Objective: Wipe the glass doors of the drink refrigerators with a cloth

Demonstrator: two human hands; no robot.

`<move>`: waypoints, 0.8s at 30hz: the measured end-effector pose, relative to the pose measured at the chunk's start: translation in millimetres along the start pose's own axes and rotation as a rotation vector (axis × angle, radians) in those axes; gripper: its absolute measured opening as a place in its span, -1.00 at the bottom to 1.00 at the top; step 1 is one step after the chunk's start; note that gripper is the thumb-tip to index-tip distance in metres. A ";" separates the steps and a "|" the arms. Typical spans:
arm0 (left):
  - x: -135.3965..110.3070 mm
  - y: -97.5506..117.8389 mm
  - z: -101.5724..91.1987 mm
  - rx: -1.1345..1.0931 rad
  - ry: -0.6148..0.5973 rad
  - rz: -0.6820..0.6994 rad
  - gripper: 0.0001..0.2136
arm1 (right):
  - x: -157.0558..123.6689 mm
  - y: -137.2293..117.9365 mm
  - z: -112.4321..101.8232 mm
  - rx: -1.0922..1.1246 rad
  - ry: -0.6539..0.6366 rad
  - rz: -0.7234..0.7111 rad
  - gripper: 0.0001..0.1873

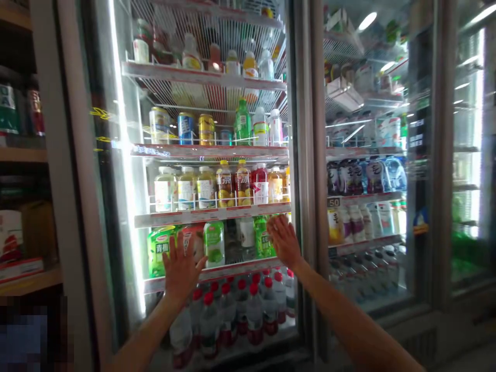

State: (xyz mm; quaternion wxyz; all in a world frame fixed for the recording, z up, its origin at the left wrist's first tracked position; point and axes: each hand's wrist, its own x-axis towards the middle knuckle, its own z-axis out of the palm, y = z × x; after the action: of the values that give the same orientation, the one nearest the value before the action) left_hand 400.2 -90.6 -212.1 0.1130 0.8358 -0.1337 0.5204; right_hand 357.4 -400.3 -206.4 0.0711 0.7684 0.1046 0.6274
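Note:
My left hand (182,268) is raised with fingers spread and nothing in it. Behind it are a green pack (159,250), a reddish pack (194,242) and a green-and-white pack (214,243) on a lower shelf of a lit drinks cooler. My right hand (284,237), also empty with fingers stretched out, is at that shelf's right end. It partly covers a green pack (263,240) with a white container (247,231) to its left. Whether either hand touches a pack or the glass, I cannot tell.
Red-capped bottles (253,315) fill the bottom. Juice bottles (205,188) line the shelf above my hands, with cans (186,128) and a green bottle (243,121) higher up. A metal door frame (310,155) separates the neighbouring cooler. Wooden shelving (23,155) stands at left.

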 end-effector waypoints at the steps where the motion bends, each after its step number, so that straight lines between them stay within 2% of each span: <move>1: -0.8 0.0 0.8 -0.005 0.003 -0.001 -0.42 | 10.7 9.0 -0.5 -0.012 0.060 0.081 -0.55; 3: -1.9 0.3 1.1 -0.018 -0.002 0.006 -0.40 | 19.1 19.6 -1.0 -0.030 0.138 0.165 -0.53; 4: -2.9 0.6 1.0 -0.023 -0.003 0.008 -0.39 | 13.4 19.5 -1.1 -0.034 0.145 0.169 -0.51; 8: -10.7 4.0 2.8 -0.039 0.015 0.037 -0.34 | -53.1 -4.3 1.7 -0.029 0.092 0.115 -0.44; 10: -14.4 5.2 5.4 -0.036 0.044 0.049 -0.32 | -74.2 -11.5 4.4 -0.021 0.071 0.119 -0.44; 12: -16.6 5.0 8.5 -0.033 0.061 0.062 -0.30 | -67.8 -6.3 4.9 -0.007 0.087 0.113 -0.45; 15: -17.7 3.5 12.1 -0.033 0.066 0.062 -0.29 | -27.9 12.6 2.5 -0.003 0.158 0.135 -0.46; 17: -18.0 3.2 13.4 -0.039 0.063 0.055 -0.29 | -10.3 14.3 1.8 -0.011 0.195 0.163 -0.46; 19: -18.2 3.7 13.8 -0.046 0.058 0.043 -0.30 | -13.8 -1.2 2.0 -0.012 0.190 0.128 -0.47; 22: -18.7 4.3 13.4 -0.052 0.047 0.040 -0.33 | -39.8 -38.6 2.7 0.019 0.100 -0.053 -0.52; 24: -19.7 3.5 13.7 -0.052 0.051 0.043 -0.34 | -44.5 -52.7 3.3 0.037 0.035 -0.159 -0.57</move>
State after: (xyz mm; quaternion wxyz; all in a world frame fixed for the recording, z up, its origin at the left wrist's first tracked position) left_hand 402.2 -96.3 -235.6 0.1267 0.8160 -0.1620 0.5402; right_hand 348.4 -360.3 -262.0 0.1048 0.7477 0.1781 0.6311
